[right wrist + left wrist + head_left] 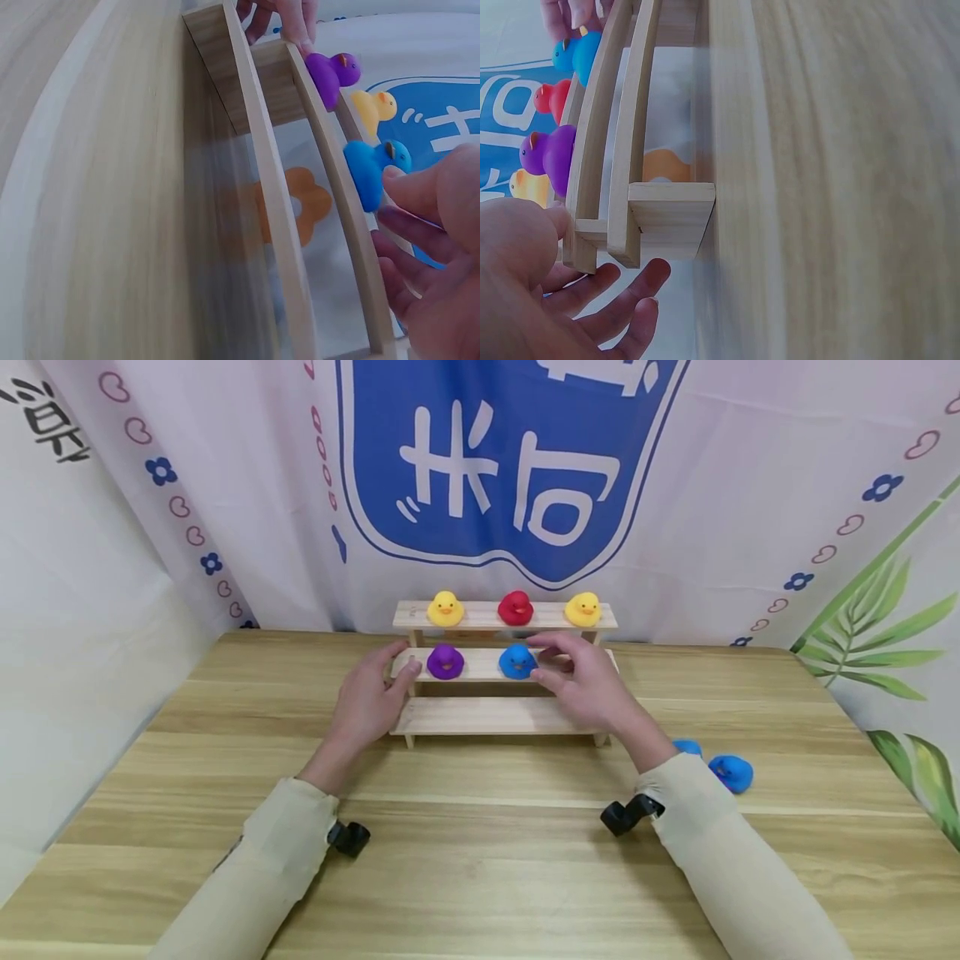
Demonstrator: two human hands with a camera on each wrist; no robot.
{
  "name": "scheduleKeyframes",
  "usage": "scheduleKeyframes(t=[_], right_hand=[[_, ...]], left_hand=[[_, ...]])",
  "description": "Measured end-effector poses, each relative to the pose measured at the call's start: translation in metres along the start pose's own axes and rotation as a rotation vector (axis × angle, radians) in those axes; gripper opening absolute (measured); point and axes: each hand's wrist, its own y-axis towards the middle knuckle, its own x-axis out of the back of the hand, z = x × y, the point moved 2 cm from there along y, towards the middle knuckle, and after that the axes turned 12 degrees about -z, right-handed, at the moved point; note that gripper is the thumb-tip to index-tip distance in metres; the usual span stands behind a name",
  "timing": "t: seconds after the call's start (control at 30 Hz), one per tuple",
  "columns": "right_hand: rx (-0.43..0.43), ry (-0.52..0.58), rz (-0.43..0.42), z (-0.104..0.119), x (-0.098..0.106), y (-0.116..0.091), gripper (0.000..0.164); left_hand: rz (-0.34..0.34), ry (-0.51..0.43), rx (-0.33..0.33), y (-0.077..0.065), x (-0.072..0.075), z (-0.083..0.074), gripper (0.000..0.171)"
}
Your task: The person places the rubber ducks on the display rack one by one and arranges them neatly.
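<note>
A light wooden three-step rack stands on the table. On its middle step sit a purple rubber duck at left and a blue rubber duck near the centre. My left hand holds the left end of that step, thumb at the front and other fingers behind. At the blue duck's right side, my right hand pinches it between thumb and index finger. The top step carries a yellow duck, a red duck and another yellow duck.
Two more blue ducks lie on the table by my right forearm: one shows whole, the other partly behind the sleeve. A printed curtain hangs right behind the rack. Each sleeve cuff bears a black wrist mount.
</note>
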Motion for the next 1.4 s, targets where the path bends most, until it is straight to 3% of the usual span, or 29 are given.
scheduleKeyframes(t=[0.23,0.87,1.2,1.4], right_hand=[[0.054,0.009,-0.007,-0.009,0.023,-0.007,0.044],[0.075,-0.055,-0.086,-0.038,0.073,-0.045,0.036],[0.079,-0.069,-0.080,-0.063,0.095,-0.062,0.036],[0.035,-0.086,-0.045,-0.079,0.110,-0.070,0.036]], left_hand=[[0.002,0.005,0.013,0.001,0.001,-0.001,0.060],[0.006,0.001,0.003,0.000,0.001,-0.003,0.059],[0.008,0.007,0.010,-0.002,0.002,-0.002,0.059],[0.010,0.012,0.013,-0.001,0.001,-0.003,0.060]])
